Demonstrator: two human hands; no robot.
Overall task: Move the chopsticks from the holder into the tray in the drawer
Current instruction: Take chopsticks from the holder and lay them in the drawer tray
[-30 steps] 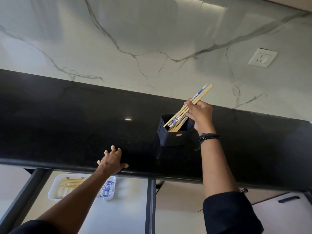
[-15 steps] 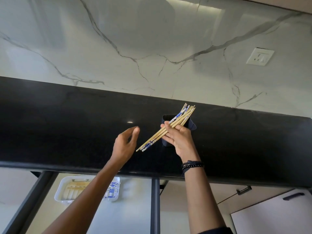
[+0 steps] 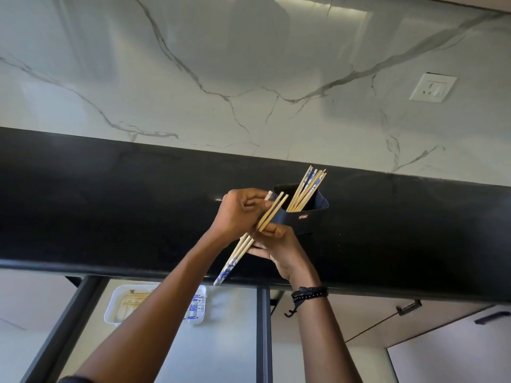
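Note:
A black holder [image 3: 309,218] stands on the black counter [image 3: 110,205] with several wooden chopsticks [image 3: 305,189] leaning out of it to the upper right. In front of the holder, both hands hold a small bundle of chopsticks with blue-patterned ends [image 3: 243,247], slanting down to the left. My left hand [image 3: 239,212] grips the bundle near its upper end. My right hand [image 3: 276,244] supports it from below with curled fingers. The white tray [image 3: 110,308] lies in the open drawer below the counter, with chopsticks in it, partly hidden by my left arm.
The drawer [image 3: 221,341] has dark side rails and a pale floor. A marble wall with a white socket [image 3: 432,87] rises behind the counter. Cabinet fronts with dark handles [image 3: 492,317] sit at the lower right.
My left hand rose from the counter edge and took hold of the bundle. My right hand pulled the bundle out of the holder, down and left; several chopsticks stayed in the holder.

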